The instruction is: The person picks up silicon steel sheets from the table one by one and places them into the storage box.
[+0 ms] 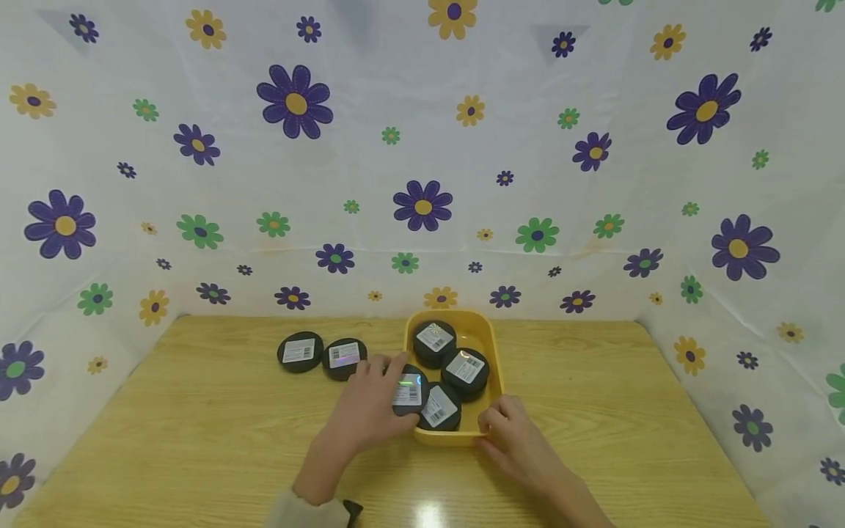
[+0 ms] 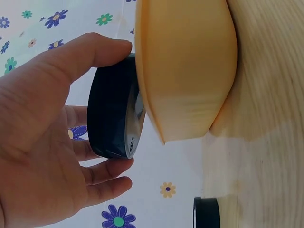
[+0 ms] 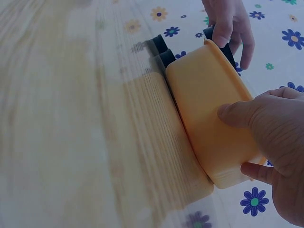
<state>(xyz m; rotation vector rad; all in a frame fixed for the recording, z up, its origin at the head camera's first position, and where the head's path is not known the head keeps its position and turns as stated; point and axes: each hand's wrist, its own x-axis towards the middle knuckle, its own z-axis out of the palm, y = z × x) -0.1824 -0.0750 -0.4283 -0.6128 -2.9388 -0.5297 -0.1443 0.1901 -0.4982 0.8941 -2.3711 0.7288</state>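
Note:
My left hand (image 1: pixel 370 403) holds a flat round black container (image 1: pixel 411 394) with a white barcode label, at the left rim of a yellow plastic bin (image 1: pixel 498 367). In the left wrist view, thumb and fingers grip the container (image 2: pixel 111 107) around its side, tilted against the bin's rim (image 2: pixel 142 85). Three similar black containers lie label up inside: one at the back (image 1: pixel 436 337), one at the right (image 1: pixel 465 372) and one in front (image 1: pixel 441 408). My right hand (image 1: pixel 518 440) grips the bin's near right corner, its thumb on the outer wall (image 3: pixel 204 99).
Two more labelled black containers, one farther left (image 1: pixel 300 352) and one nearer the bin (image 1: pixel 345 352), lie on the wooden table (image 1: pixel 594 396). A white cloth with printed flowers (image 1: pixel 370 161) hangs behind the table and along both sides.

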